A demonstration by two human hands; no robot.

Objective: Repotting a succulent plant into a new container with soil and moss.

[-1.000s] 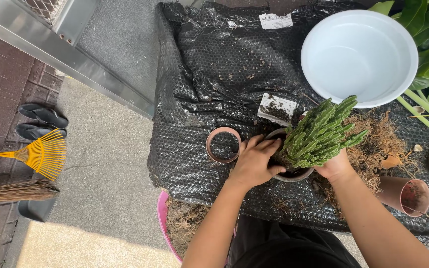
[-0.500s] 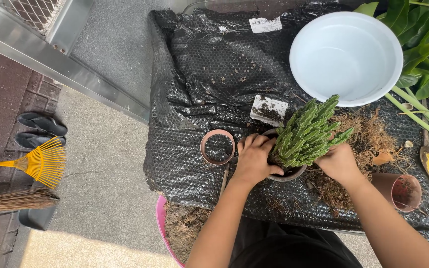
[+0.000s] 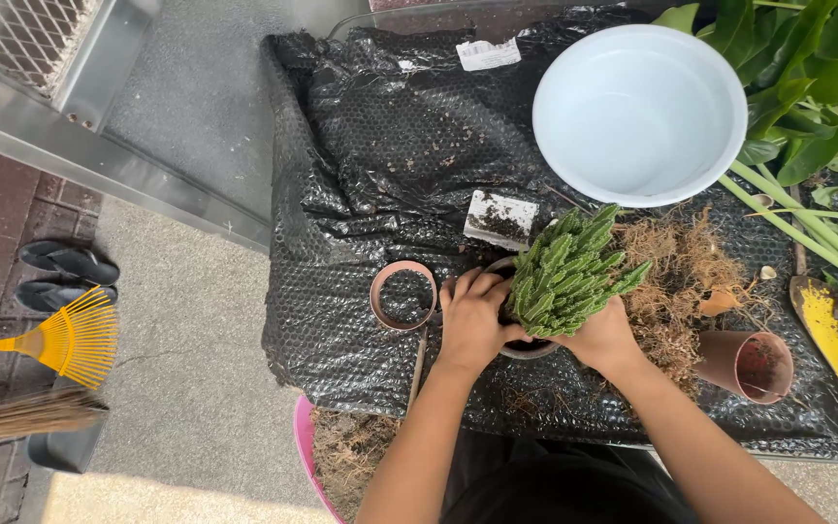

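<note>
A green, many-stemmed succulent point(image 3: 564, 277) stands in a small dark pot point(image 3: 526, 351) on a table covered with black bubble wrap point(image 3: 390, 146). My left hand point(image 3: 472, 320) grips the pot's left rim, with its fingers lying on the soil at the plant's base. My right hand point(image 3: 603, 338) cups the pot's right side, under the overhanging stems. The plant and both hands hide most of the pot.
A white basin point(image 3: 632, 107) sits behind the plant. Left of it lie an empty brown pot point(image 3: 403, 295) and a soiled white card point(image 3: 499, 215). To the right are dry roots point(image 3: 676, 291), a tipped brown pot point(image 3: 754, 364) and a yellow trowel point(image 3: 826, 325). A pink tub point(image 3: 305, 446) stands below.
My right hand has slid in from the root pile to the pot's right side. My left hand stays on the rim. The view has shifted a little to the right.
</note>
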